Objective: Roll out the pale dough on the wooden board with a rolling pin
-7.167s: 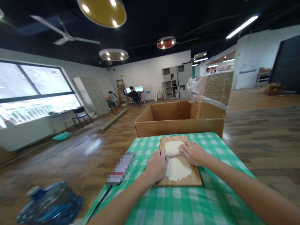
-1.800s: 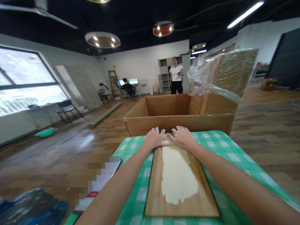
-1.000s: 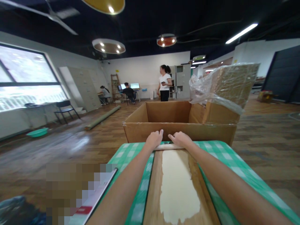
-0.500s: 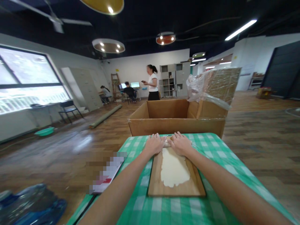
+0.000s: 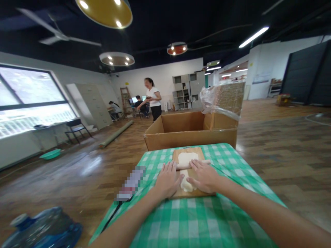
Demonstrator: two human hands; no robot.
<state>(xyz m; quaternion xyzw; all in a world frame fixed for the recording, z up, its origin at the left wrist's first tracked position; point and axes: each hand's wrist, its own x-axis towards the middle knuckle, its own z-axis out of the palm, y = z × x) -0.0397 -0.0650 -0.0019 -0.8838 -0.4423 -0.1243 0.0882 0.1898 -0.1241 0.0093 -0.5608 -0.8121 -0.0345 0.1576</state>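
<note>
Flat hands point(image 5: 167, 181) on rolling pin point(image 5: 184, 166), carton point(image 5: 191, 139) beyond

Thin, uneven-edged cream dough sheet point(image 5: 188, 157) on my wooden cutting board point(image 5: 196, 194); pale rolling pin point(image 5: 184, 165) lying across it, 9 to 3 o'clock.

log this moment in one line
left hand: at left side of rolling pin | right hand: over rolling pin | dough: flattened, both sides of rolling pin | wooden board: on checked tablecloth
</note>
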